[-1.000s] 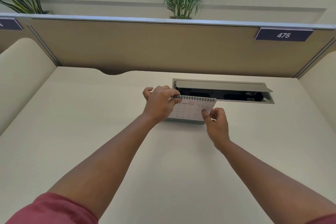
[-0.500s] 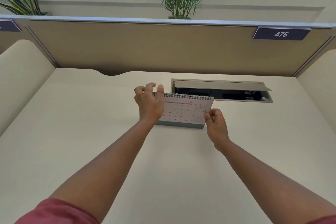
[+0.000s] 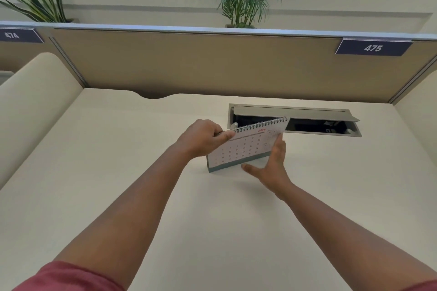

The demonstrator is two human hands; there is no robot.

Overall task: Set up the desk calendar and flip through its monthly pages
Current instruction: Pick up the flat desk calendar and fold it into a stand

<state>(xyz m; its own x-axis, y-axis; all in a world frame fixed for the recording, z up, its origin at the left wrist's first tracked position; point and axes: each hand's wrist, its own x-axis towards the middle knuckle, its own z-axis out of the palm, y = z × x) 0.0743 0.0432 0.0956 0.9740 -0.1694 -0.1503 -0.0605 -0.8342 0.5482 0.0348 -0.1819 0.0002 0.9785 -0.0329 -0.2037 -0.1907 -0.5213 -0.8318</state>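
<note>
A small spiral-bound desk calendar (image 3: 246, 146) with a white month page and a grey-green base is tilted, its right end raised off the cream desk (image 3: 165, 208) and its lower left corner resting on it. My left hand (image 3: 201, 137) pinches the calendar's top left corner at the spiral. My right hand (image 3: 272, 168) has its fingers spread, with the fingers behind the calendar's right side and the thumb pointing left under its lower edge.
Just behind the calendar a grey cable hatch (image 3: 295, 123) in the desk stands open, dark inside. A tan partition (image 3: 212, 66) with the label 475 (image 3: 373, 47) closes the back. Low cream dividers flank both sides. Plants stand behind the partition.
The calendar stood level on the desk; now its right end is lifted and tilted. My right hand has opened from a pinch at the lower right corner and moved behind the right side.
</note>
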